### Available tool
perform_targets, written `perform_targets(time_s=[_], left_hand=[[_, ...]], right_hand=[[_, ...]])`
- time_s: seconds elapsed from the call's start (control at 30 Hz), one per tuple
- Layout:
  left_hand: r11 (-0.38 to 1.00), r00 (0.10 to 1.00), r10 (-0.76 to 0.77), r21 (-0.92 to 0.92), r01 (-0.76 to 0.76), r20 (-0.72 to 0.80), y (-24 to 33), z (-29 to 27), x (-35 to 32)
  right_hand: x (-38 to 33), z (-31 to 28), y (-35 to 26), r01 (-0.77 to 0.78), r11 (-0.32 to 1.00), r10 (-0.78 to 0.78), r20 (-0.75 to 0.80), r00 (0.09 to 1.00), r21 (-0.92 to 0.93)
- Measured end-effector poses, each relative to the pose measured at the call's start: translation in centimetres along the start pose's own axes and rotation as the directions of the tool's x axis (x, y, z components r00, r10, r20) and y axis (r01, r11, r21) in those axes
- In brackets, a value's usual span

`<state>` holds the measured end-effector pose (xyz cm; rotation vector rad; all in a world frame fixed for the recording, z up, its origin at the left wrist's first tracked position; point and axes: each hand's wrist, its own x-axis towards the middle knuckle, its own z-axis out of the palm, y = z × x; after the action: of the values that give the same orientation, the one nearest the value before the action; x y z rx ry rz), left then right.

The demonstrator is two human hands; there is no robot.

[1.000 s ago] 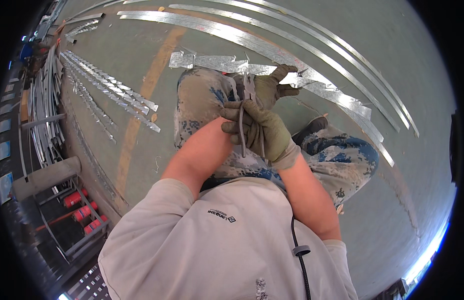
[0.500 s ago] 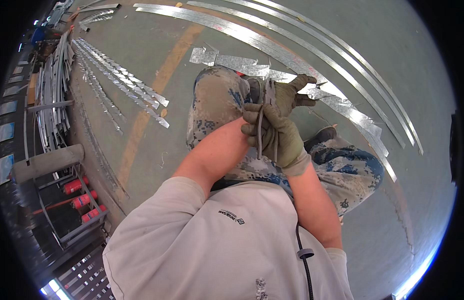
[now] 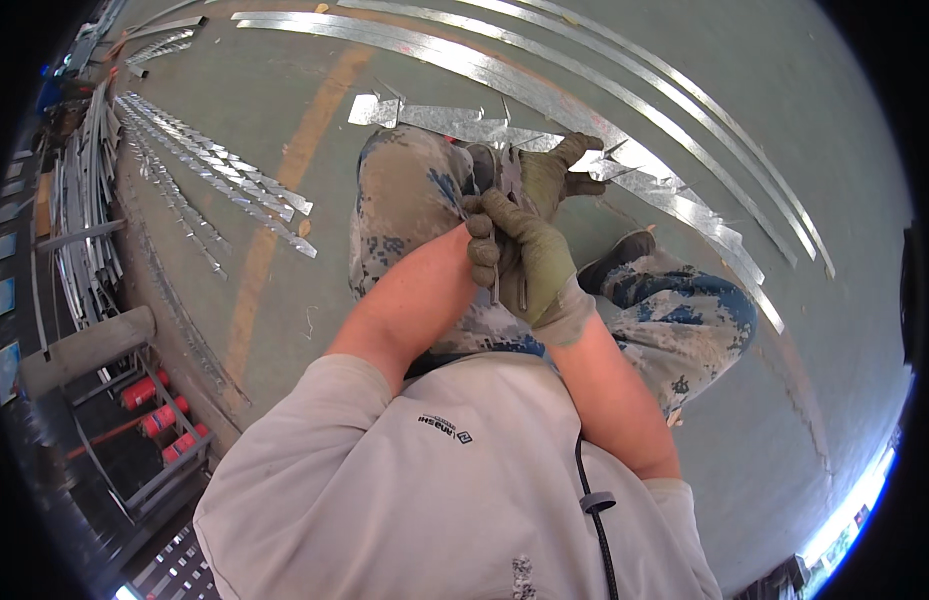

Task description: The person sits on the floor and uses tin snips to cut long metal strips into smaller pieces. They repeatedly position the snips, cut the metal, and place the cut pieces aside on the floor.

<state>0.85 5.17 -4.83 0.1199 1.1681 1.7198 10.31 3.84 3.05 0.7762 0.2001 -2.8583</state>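
My right hand (image 3: 524,245), in an olive work glove, is wrapped round the handles of metal snips (image 3: 510,170) that point away from me. My left hand (image 3: 552,178), gloved alike, reaches beyond it with fingers spread apart over a jagged galvanized metal strip (image 3: 454,122). Whether those fingers also grip the strip is hard to see. The strip lies on the floor past my knees, and several pointed flaps stick up along it. My right hand partly covers my left wrist, and the snips' blade tips are hard to make out.
Long flat metal strips (image 3: 624,80) lie along the floor beyond. Notched strips (image 3: 219,155) lie to the left, near an orange floor line (image 3: 284,190). At far left are stacked metal profiles (image 3: 89,210) and a rack with red cylinders (image 3: 164,417).
My right fingers have closed further round the snips, and the handles stand nearer each other. The whole view has shifted slightly. My left hand keeps its spread pose by the jagged strip.
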Motion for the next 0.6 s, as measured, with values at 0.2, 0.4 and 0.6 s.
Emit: perform_targets(time_s=[0.2,0.4,0.6], left_hand=[[0.999,0.997,-0.031,0.023,0.032,-0.073,0.5,-0.1,-0.5],[0.999,0.998,-0.027,0.043,0.029,-0.053,-0.3,-0.4,-0.6],[0.997,0.999,-0.010,0.079,0.014,-0.045,-1.0,-0.7,0.0]], right_hand=[[-0.3,2.0,0.4,0.046,0.975,-0.087,-0.182,0.979,-0.217],[0.4,1.9,0.5,0.073,0.963,-0.142,-0.260,0.955,-0.258],[0.7,-1.9,-1.0,-0.008,0.995,0.011,0.035,0.999,-0.102]])
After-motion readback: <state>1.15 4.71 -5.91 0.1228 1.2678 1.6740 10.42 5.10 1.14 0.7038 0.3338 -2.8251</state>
